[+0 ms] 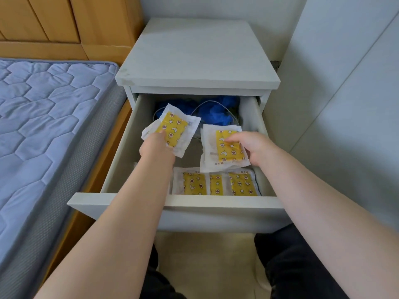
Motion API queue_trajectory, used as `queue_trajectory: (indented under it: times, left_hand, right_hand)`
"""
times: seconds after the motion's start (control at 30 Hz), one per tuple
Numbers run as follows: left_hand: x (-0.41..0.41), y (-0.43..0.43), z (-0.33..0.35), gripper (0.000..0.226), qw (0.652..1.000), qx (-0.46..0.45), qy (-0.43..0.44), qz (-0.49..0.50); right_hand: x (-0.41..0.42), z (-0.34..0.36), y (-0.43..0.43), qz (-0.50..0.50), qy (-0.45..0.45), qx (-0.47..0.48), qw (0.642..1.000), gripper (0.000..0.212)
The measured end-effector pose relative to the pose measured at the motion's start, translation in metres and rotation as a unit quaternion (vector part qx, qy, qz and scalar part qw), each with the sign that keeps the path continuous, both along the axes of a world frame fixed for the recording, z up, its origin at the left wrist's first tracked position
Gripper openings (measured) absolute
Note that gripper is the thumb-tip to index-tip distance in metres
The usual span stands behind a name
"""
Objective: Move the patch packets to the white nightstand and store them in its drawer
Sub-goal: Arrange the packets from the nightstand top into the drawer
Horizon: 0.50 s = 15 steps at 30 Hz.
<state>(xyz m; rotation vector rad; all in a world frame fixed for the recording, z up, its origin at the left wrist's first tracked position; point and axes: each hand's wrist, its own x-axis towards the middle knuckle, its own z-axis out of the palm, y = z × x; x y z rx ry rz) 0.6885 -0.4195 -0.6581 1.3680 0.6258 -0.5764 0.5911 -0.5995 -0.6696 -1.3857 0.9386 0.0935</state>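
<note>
Three patch packets (pixel 216 184) lie overlapped at the front of the drawer (pixel 216 201). The left hand (pixel 154 145) pinches one bundle (pixel 172 129) above the drawer's middle. The right hand (pixel 252 147) pinches a second bundle (pixel 212 152) just beside it (sheets per bundle cannot be counted). Risk: dropped from height, a bundle may fan out onto the blue material (pixel 216 114) at the rear.

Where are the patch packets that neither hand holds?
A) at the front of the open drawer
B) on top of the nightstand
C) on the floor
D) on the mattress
A: the loose packets lie flat inside the open drawer, just behind its front panel.
</note>
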Motion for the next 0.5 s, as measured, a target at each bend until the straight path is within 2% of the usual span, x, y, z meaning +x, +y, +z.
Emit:
queue_trajectory:
  times: [0.13, 0.23, 0.3, 0.33, 0.37, 0.43, 0.5]
  left_hand:
    - [0.008, 0.008, -0.008, 0.037, 0.998, -0.062, -0.028, 0.004]
    - [0.007, 0.006, -0.008, 0.036, 0.998, -0.062, -0.009, 0.012]
    - [0.008, 0.003, -0.006, 0.040, 0.998, -0.061, 0.000, 0.007]
    - [0.008, 0.003, -0.004, 0.041, 0.998, -0.056, 0.005, 0.007]
    - [0.008, 0.002, -0.004, 0.040, 0.999, -0.047, 0.007, 0.003]
    - [0.008, 0.001, -0.005, 0.037, 0.999, -0.026, 0.009, -0.026]
    - [0.010, 0.002, -0.006, 0.039, 0.999, -0.020, 0.013, -0.036]
  right_hand:
    - [0.004, -0.003, 0.009, 0.059, 0.058, -0.002, 0.997, 0.018]
    - [0.003, -0.007, 0.017, 0.125, 0.104, 0.007, 0.987, 0.016]
    - [0.001, -0.009, 0.021, 0.166, 0.127, 0.001, 0.978, 0.022]
    - [0.000, -0.010, 0.023, 0.194, 0.132, -0.037, 0.971, 0.031]
    - [0.000, -0.012, 0.025, 0.235, 0.136, -0.109, 0.956, 0.045]
    - [-0.001, -0.015, 0.029, 0.335, 0.136, -0.281, 0.889, 0.069]
    - [-0.001, -0.015, 0.035, 0.414, 0.136, -0.410, 0.801, 0.070]
